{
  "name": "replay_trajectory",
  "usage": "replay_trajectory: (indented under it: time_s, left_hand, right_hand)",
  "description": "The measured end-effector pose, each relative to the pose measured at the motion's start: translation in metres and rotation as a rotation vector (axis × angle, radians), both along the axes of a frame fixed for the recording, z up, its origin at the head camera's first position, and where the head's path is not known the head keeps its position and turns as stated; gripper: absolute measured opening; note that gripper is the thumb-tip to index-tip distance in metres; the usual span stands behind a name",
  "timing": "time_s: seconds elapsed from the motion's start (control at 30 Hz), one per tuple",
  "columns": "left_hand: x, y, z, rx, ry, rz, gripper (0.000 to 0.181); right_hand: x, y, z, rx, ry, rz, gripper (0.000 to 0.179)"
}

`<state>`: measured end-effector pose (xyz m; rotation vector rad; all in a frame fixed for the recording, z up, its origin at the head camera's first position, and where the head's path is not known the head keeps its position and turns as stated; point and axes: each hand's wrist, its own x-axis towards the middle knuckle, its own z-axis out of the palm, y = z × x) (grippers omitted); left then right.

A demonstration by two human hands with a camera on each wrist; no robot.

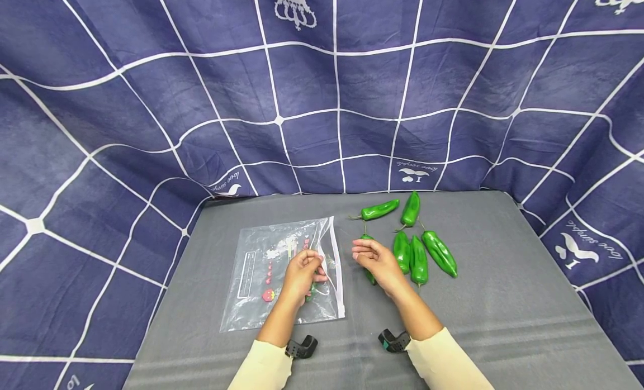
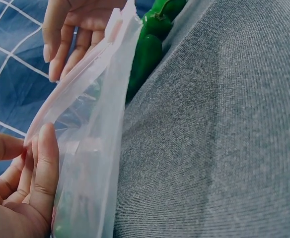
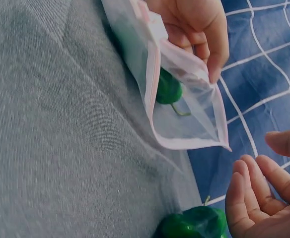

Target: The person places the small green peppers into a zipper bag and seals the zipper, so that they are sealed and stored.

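Note:
A clear zip bag [image 1: 246, 312] with printed red motifs lies on the grey table, its mouth facing right. My left hand [image 1: 302, 274] pinches the upper edge of that mouth between thumb and fingers and lifts it, so the bag gapes. Inside sits a green pepper [image 3: 169, 88], its stem toward the opening; from the head view it is mostly hidden under the left hand. To the right of the mouth, my right hand [image 1: 380, 262] hovers with loosely bent fingers and holds nothing. One green pepper [image 1: 370, 276] is partly covered by this hand.
Several more green peppers lie on the right, among them one at the back [image 1: 380, 209], one beside it [image 1: 411, 209] and a slanted one [image 1: 440, 253]. Behind the grey table [image 1: 503, 323] hangs a blue curtain [image 1: 367, 138] with white lines.

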<state>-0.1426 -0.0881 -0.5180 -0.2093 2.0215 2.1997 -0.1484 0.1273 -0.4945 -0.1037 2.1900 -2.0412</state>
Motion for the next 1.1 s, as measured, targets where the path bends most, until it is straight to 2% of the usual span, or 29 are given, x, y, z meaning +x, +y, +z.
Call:
replay_trajectory:
  time_s: [0.23,0.67,0.77,0.9,1.1]
  left_hand:
    - [-0.001,0.0,0.001,0.019,0.027,0.008,0.017]
    - [-0.002,-0.001,0.0,0.006,0.01,0.006,0.018]
    - [-0.001,0.0,0.001,0.003,0.009,0.01,0.018]
    - [-0.001,0.0,0.0,-0.005,0.004,0.015,0.018]
    - [0.0,0.001,0.001,0.006,0.004,0.026,0.016]
  right_hand:
    - [-0.002,0.009,0.002,0.042,0.001,-0.06,0.045]
    - [-0.007,0.021,-0.005,0.083,-0.001,-0.172,0.048]
    - [-0.006,0.021,0.0,0.107,-0.023,-0.175,0.05]
    - [-0.006,0.022,-0.001,0.161,-0.048,-0.163,0.054]
    - [-0.008,0.022,-0.012,0.216,-0.051,-0.153,0.062]
